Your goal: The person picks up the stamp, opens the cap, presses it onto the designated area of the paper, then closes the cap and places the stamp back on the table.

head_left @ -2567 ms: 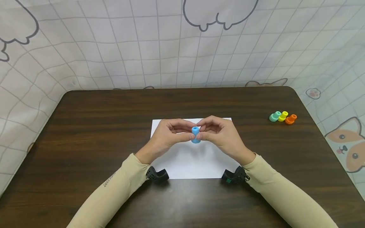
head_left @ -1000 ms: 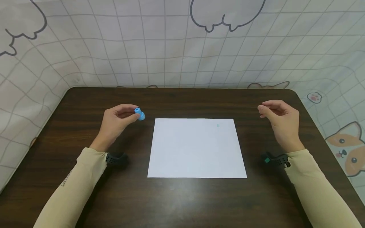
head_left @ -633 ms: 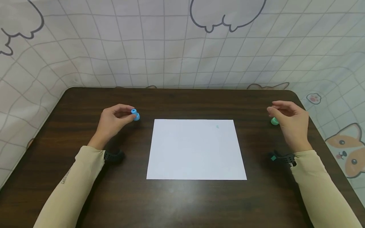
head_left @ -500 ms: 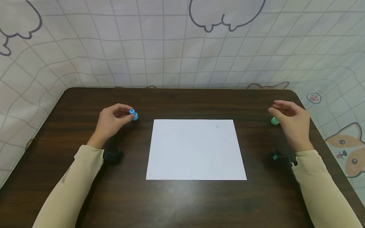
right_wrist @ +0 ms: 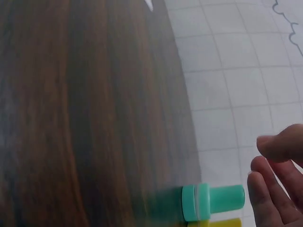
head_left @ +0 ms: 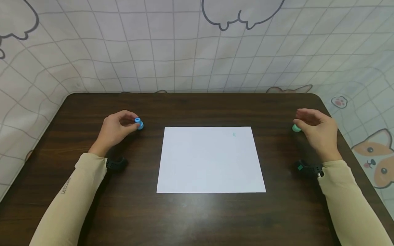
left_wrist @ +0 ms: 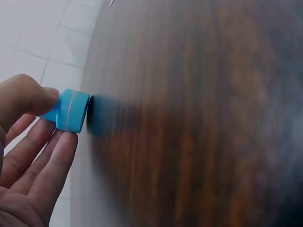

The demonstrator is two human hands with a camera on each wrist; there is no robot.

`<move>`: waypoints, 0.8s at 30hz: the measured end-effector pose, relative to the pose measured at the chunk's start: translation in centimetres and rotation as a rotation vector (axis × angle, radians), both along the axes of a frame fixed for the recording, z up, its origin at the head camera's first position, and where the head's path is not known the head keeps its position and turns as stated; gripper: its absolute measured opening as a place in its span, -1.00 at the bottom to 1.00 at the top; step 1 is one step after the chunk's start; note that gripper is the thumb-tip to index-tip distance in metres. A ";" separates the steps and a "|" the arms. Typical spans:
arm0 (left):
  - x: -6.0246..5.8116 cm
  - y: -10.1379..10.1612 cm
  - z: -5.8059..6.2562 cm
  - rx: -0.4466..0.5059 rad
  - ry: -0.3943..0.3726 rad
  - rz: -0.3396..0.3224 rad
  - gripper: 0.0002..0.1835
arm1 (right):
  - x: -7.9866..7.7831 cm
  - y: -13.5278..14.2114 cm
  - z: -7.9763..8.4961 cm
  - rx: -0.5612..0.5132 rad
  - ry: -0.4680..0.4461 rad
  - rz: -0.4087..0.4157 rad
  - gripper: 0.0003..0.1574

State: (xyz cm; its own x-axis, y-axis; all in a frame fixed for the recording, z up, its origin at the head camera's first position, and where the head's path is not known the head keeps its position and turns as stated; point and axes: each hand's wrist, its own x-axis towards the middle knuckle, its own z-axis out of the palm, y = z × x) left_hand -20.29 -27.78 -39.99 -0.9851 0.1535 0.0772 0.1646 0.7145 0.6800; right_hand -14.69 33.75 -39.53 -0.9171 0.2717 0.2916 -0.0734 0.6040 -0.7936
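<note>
Fingers of the left hand pinch a small blue stamp together with the thumb, and we find this stamp at the left part of the dark wooden counter, its wide base turned down; whether the base touches the wood, we cannot tell. At the right side we see the right hand, whose fingers are lightly bent, with the thumb tip close to the fingertips. Just beside them, a green stamp stands upright on the counter, and its narrow end points up; in the right wrist view a slight gap parts it from the fingers. A yellow stamp is next to the green one, only partly visible to us. Between the hands lies a white sheet of paper, well apart from both, with a small green mark near its far right corner.
</note>
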 end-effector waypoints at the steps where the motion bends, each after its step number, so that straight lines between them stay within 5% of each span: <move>1: 0.0 -0.1 0.0 -0.004 0.000 -0.003 -0.70 | 0.0 0.1 0.0 0.014 -0.004 -0.012 -0.54; 8: 0.0 -0.3 0.2 -0.017 0.000 -0.011 -0.69 | -0.1 0.7 -0.1 0.074 -0.033 -0.068 -0.56; 24: 0.2 -0.6 0.0 -0.028 0.018 -0.010 -0.71 | 0.1 0.8 -0.5 0.131 -0.066 -0.052 -0.59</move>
State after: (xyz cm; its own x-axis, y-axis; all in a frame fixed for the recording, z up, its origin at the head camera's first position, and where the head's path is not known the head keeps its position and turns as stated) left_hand -20.08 -28.33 -39.98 -0.9820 0.1660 0.0904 0.1841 0.7317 0.6563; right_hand -14.64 34.52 -40.04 -0.9212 0.2825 0.2674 0.0099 0.7043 -0.7098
